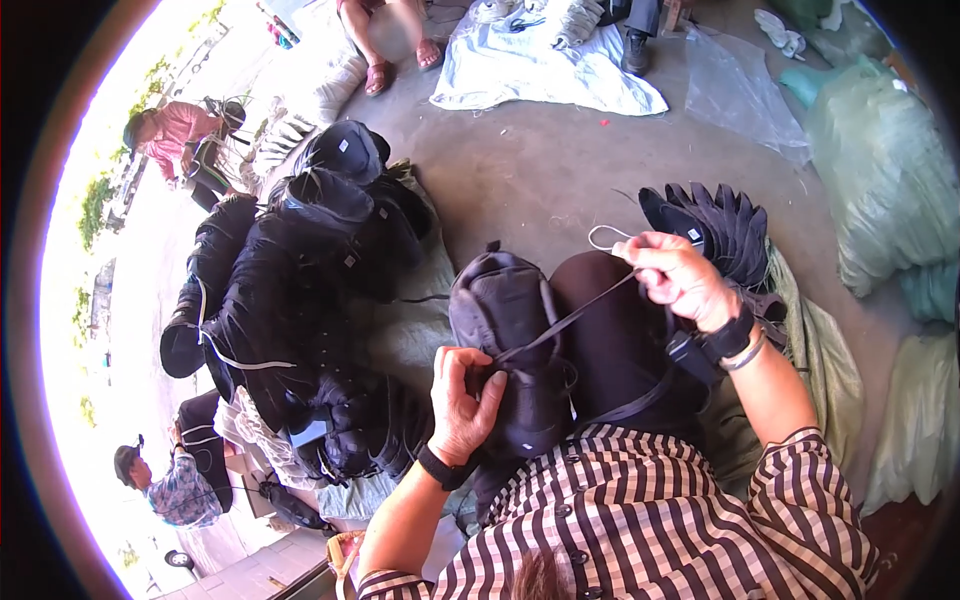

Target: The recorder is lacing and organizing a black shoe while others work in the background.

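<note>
On my lap lies a black shoe upper [505, 300], its toe pointing away from me. A dark shoelace [585, 312] runs taut from its middle up to my right hand [682, 280]. That hand is closed, pinching the lace between thumb and fingers. A thin white loop of cord [604, 236] sticks out just beyond its fingertips; whether the hand holds it too is hard to tell. At the shoe's left side, my left hand [464, 402] is closed, with thumb and forefinger pinched on the lace where it meets the upper.
A big heap of black shoe uppers [270, 260] stands at my left, some tied with white cord [240, 362]. More dark uppers [715, 225] fan out at the right. Beyond are pale green sacks [880, 170] and a white sheet [545, 80]. Other people [180, 135] sit nearby.
</note>
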### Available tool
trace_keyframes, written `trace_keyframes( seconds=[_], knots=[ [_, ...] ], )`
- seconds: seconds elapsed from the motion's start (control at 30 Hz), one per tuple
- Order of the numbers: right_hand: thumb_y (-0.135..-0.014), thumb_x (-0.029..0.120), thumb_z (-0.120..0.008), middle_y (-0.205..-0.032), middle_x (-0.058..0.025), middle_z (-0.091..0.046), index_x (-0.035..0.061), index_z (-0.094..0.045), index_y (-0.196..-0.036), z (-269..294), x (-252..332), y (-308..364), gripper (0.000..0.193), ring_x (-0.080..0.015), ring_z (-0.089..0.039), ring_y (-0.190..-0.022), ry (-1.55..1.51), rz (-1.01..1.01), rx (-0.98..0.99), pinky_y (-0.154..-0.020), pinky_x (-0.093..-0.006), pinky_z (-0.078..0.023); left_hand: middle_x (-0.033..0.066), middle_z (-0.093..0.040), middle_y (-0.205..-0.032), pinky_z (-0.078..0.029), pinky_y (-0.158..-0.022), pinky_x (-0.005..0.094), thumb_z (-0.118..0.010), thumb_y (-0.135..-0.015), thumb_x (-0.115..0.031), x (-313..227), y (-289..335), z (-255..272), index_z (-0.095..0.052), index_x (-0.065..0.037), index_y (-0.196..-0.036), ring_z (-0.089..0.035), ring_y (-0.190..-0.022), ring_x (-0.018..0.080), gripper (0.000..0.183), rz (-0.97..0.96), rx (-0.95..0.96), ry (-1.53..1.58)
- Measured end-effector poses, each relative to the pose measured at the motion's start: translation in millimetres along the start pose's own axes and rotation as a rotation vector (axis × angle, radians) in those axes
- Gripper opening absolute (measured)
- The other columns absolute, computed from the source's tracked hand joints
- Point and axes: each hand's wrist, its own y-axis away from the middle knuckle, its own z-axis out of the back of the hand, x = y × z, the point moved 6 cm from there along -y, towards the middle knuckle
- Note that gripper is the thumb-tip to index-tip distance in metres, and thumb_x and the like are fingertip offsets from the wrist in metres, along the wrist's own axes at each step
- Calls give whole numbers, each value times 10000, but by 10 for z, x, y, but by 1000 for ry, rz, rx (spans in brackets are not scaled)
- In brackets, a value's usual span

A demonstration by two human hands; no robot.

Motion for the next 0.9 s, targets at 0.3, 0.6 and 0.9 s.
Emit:
trace_keyframes(
  seconds=[0.3, 0.6, 0.9],
  knots=[
    [-922, 146, -547, -753, -88, -673, -24, -659, -826, -738, 244, 369, 225, -94, -582, -552, 729, 488, -39, -521, -252, -459, 19, -476, -901, -411, -699, 226, -658, -818, -15, 526, 430, 62, -542, -27, -941, -455, -749, 91, 170, 392, -160, 252],
    [-780, 228, -685, -715, -175, -647, -7, -662, -811, -1452, -386, 230, 238, -299, -654, -678, 1190, 442, 295, -647, -358, -498, -37, -505, -684, -310, -442, 169, -574, -929, -90, 417, 255, 154, -490, -86, -920, -397, -503, 13, 84, 508, -129, 524],
    [-799, 134, -678, -730, -126, -665, -17, -665, -895, -1012, -277, 249, 179, -168, -639, -656, 904, -12, 307, -635, -289, -490, 62, -537, -766, -448, -645, 262, -591, -852, 8, 344, -38, 1088, -543, -22, -848, -516, -680, 160, 57, 56, -277, -300]
  ],
)
